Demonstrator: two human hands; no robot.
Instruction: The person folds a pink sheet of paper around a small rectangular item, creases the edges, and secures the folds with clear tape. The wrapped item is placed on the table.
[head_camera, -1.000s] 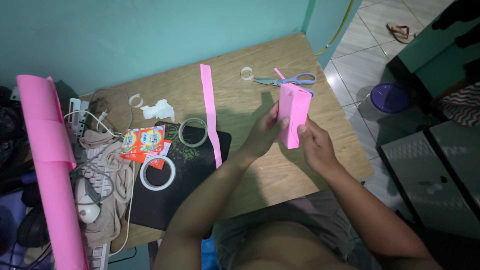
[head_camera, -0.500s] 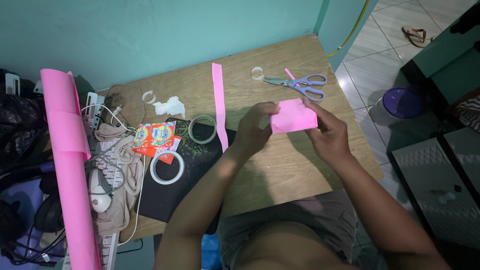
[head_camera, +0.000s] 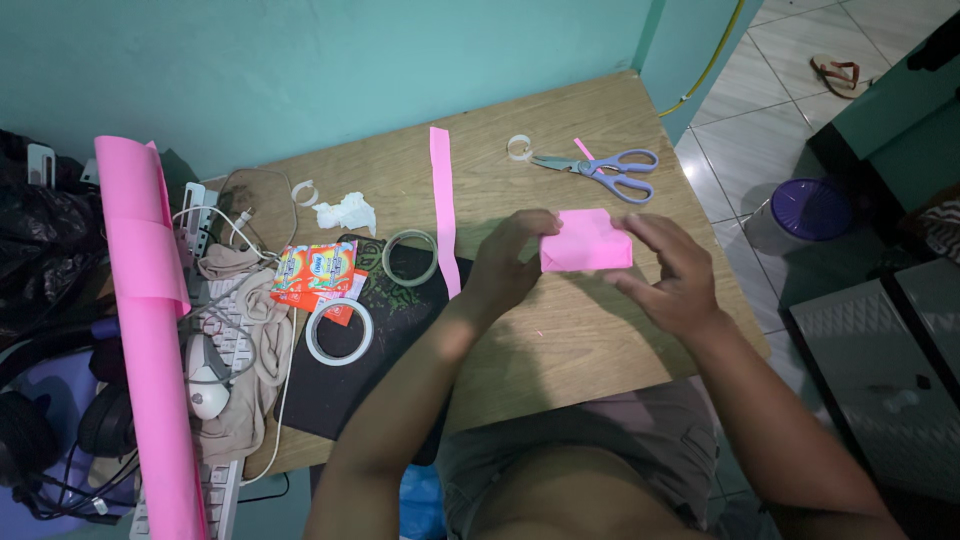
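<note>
A small box wrapped in pink paper (head_camera: 585, 242) is held flat above the wooden table (head_camera: 560, 330). My left hand (head_camera: 510, 262) grips its left end with thumb and fingers. The fingers of my right hand (head_camera: 672, 275) are spread apart at the box's right end, the fingertips just at its edge and not closed on it. Purple-handled scissors (head_camera: 603, 168) lie behind the box near the table's far edge. A long pink paper strip (head_camera: 443, 205) lies to the left of my left hand.
Two clear tape rolls (head_camera: 410, 257) (head_camera: 339, 331) and orange sachets (head_camera: 315, 272) lie by a black mat (head_camera: 340, 385). A pink paper roll (head_camera: 148, 320), a mouse (head_camera: 207, 378), cables and headphones (head_camera: 60, 430) crowd the left. A purple bin (head_camera: 810, 208) stands on the floor, right.
The box went from upright to lying flat between my hands. My right hand has loosened and spread its fingers at the box's right end.
</note>
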